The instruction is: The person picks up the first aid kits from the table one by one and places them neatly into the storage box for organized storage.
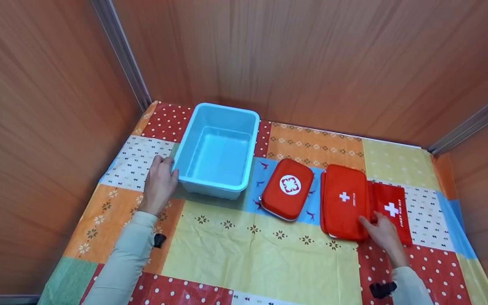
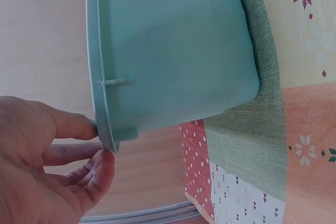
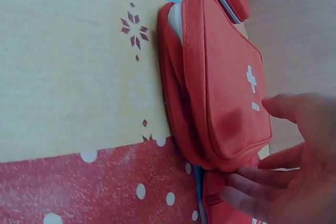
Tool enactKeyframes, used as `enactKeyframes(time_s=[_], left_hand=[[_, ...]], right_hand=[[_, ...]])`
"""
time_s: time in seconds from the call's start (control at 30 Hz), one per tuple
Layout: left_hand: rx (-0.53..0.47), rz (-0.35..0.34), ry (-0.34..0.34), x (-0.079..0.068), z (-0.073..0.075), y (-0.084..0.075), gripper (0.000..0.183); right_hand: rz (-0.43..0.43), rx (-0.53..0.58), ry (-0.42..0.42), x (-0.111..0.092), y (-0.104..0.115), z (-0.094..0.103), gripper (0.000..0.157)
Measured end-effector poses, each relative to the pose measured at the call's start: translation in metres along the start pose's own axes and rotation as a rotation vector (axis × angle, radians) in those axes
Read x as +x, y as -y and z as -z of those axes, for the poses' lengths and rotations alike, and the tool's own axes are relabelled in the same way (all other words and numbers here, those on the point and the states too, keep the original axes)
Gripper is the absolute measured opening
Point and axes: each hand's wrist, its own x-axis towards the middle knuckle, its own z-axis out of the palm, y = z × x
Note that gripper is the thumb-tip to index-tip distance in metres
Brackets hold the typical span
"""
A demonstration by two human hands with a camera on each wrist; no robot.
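Note:
My left hand is at the near left corner of a light blue plastic bin, pinching its rim between thumb and fingers, as the left wrist view shows. On the right, my right hand is spread at the near right corner of a red first aid pouch with a white cross. In the right wrist view the thumb reaches over the pouch's top face, and the other fingers are low by its side, over a flatter red first aid kit bag partly covered by the pouch.
A red hard-shell case with a round white emblem lies between the bin and the pouch. A patchwork-print tablecloth covers the table. Wood-grain panels stand behind and at both sides.

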Motion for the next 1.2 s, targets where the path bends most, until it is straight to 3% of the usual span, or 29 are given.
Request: enactKeyframes(time_s=[0.1,0.27,0.43,0.63,1.03,1.2], left_hand=[[0.004,-0.002,-0.002,0.000,-0.001,0.000,0.040],[-0.003,0.006,0.010,0.000,-0.001,0.000,0.040],[-0.024,-0.008,0.001,0.002,-0.002,0.000,0.040],[-0.024,0.020,0.023,0.001,-0.001,0.000,0.041],[-0.056,0.020,0.032,0.000,0.000,0.001,0.040],[-0.056,0.025,0.042,0.000,0.000,0.001,0.040]], right_hand=[[-0.017,0.006,-0.024,0.000,0.001,-0.003,0.061],[-0.066,0.018,-0.036,0.003,0.002,-0.009,0.061],[-0.123,0.044,-0.045,0.009,0.005,-0.015,0.048],[-0.209,0.097,-0.033,0.014,0.012,-0.018,0.057],[-0.215,0.308,-0.012,0.010,0.007,-0.013,0.051],[-0.192,0.341,-0.004,0.009,0.004,-0.010,0.048]])
